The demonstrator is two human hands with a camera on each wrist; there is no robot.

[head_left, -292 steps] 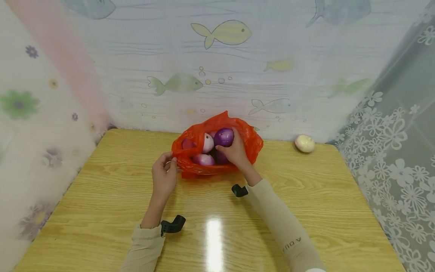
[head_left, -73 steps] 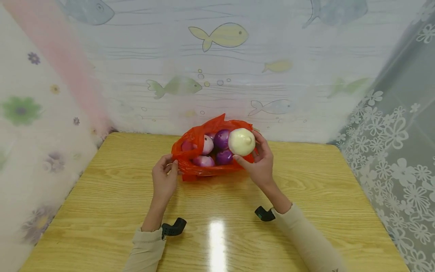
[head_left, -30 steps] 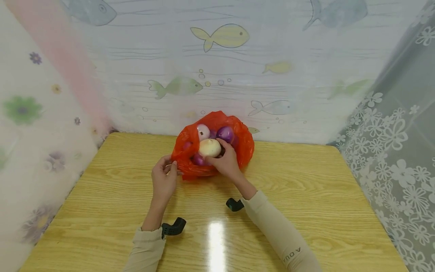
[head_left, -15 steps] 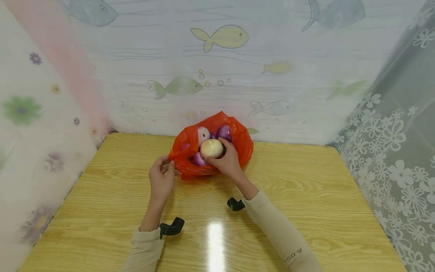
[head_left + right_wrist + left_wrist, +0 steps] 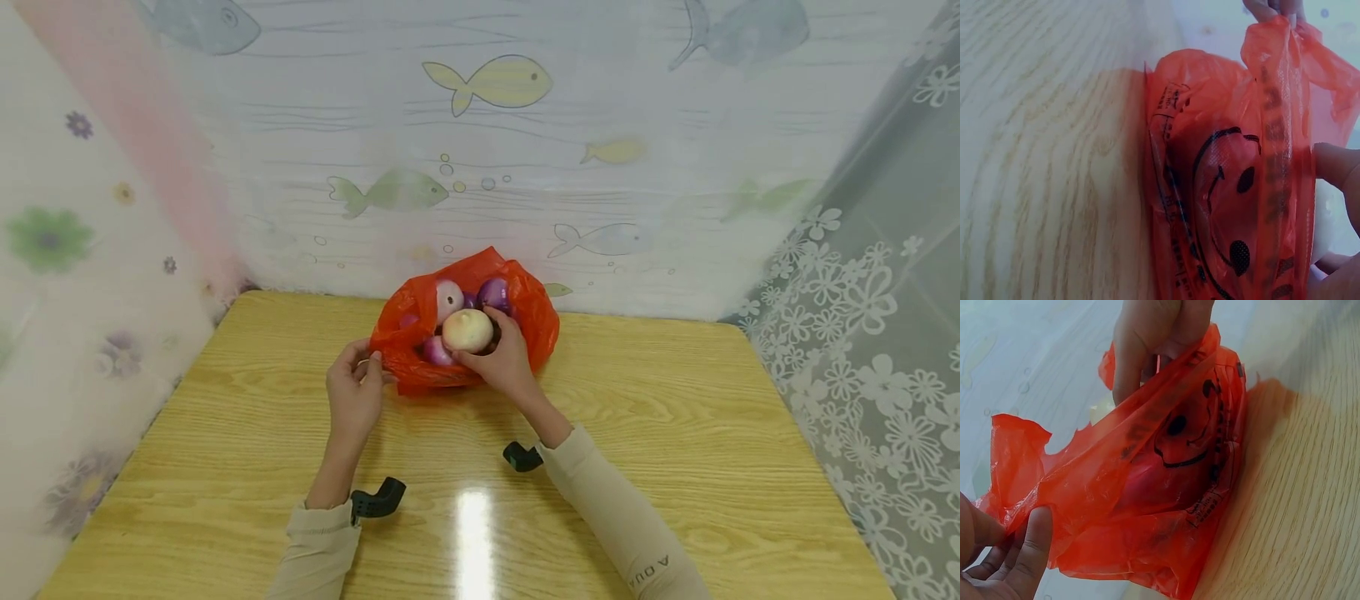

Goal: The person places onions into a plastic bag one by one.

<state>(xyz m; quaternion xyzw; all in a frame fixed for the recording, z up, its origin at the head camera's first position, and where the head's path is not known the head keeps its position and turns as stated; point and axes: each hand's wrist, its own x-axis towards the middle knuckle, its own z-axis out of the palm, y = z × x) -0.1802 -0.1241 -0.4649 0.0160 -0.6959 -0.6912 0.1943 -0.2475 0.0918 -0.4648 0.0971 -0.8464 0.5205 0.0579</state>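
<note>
A red plastic bag (image 5: 420, 371) stands on the table with its mouth spread, several purple onions (image 5: 493, 293) inside. My left hand (image 5: 356, 392) pinches the left edge of the bag's mouth between thumb and fingers. Over the onions my right hand (image 5: 504, 354) grips a pale yellow-white onion (image 5: 468, 331), thumb in front and fingers on the right side. In the left wrist view, the bag's wall (image 5: 1172, 469) shows a printed black face and hides most of what is inside. The right wrist view shows the pale onion (image 5: 1329, 219) partly behind the bag's rim.
The wooden table (image 5: 660, 433) stretches around the bag, its back edge against a curtain with fish drawings (image 5: 495, 150). A translucent flowered curtain (image 5: 885, 375) hangs at the right. Each wrist bears a black camera mount (image 5: 378, 498).
Earlier a pale onion lay at the table's back right; now my right hand has one inside the bag's mouth. Over the last second the left hand has drawn the bag's edge slightly left.
</note>
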